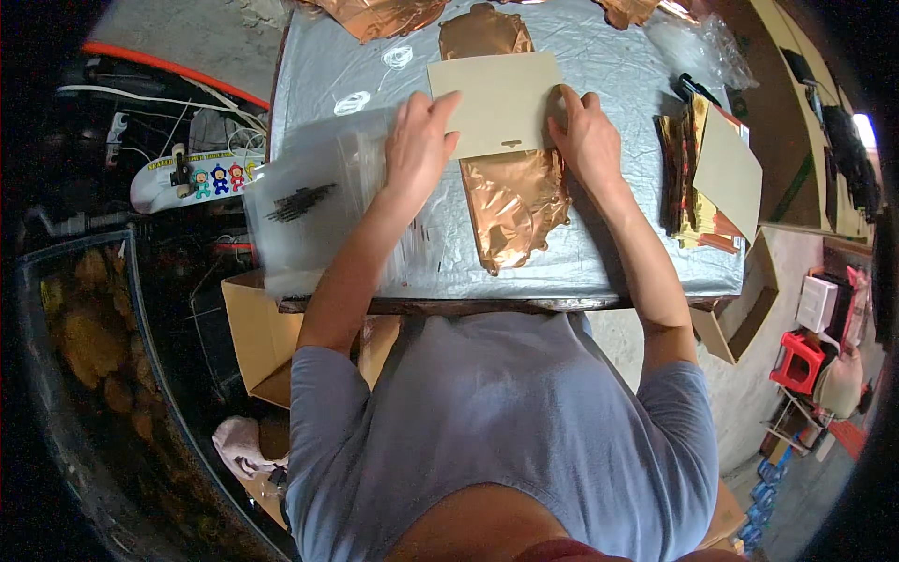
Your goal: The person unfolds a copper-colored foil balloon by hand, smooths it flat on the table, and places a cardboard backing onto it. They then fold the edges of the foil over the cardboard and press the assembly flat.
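A plain beige card (496, 98) with a small slot near its lower edge lies across a flat copper-coloured foil balloon (513, 201). Foil shows above and below the card; the part beneath is hidden. At the card's left edge, my left hand (419, 140) has its thumb and index finger on the card. My right hand (587, 136) holds the opposite edge, thumb and fingertips against it. Close to my left forearm is a pile of clear plastic bags (323, 159). Two small coils of white ribbon, one coil (398, 58) farther off and one coil (352, 102) nearer, lie left of the card.
More copper foil (379, 17) lies along the far edge of the silver-covered table (623, 89). A stack of gold-printed cards (716, 178) sits at the right, near a crumpled clear plastic bag (702, 47). Below the table are cardboard boxes (251, 328); a skateboard (197, 183) stands left.
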Demonstrator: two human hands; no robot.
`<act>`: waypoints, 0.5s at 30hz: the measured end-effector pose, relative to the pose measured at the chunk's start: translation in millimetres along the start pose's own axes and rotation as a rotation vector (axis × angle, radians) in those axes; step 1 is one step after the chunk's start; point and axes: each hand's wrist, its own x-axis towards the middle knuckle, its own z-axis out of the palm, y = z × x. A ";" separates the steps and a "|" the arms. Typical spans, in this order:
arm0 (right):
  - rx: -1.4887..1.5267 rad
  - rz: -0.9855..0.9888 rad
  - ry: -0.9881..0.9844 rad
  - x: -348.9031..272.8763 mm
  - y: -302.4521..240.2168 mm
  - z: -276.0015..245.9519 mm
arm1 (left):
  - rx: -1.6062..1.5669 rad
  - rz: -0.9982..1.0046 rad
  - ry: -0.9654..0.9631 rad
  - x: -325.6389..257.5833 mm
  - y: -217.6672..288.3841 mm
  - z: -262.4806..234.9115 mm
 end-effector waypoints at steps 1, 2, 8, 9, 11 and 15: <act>0.002 -0.002 0.000 0.3 -0.1 1.1 | 0.000 -0.005 -0.003 1.8 0.2 1.2; 0.003 -0.003 -0.005 0.5 -0.6 1.1 | -0.082 0.119 -0.054 5.1 -0.5 3.8; -0.010 0.008 -0.009 0.6 -1.1 1.4 | -0.238 0.332 -0.222 6.3 8.9 6.5; -0.017 0.005 -0.005 0.1 -0.7 1.6 | -0.244 0.351 -0.237 5.5 8.9 7.5; -0.025 0.006 -0.006 -0.7 -0.6 1.4 | -0.234 0.360 -0.227 4.2 8.9 8.7; -0.093 -0.049 0.089 -2.5 -1.2 -4.0 | -0.221 0.377 -0.205 3.0 5.4 12.3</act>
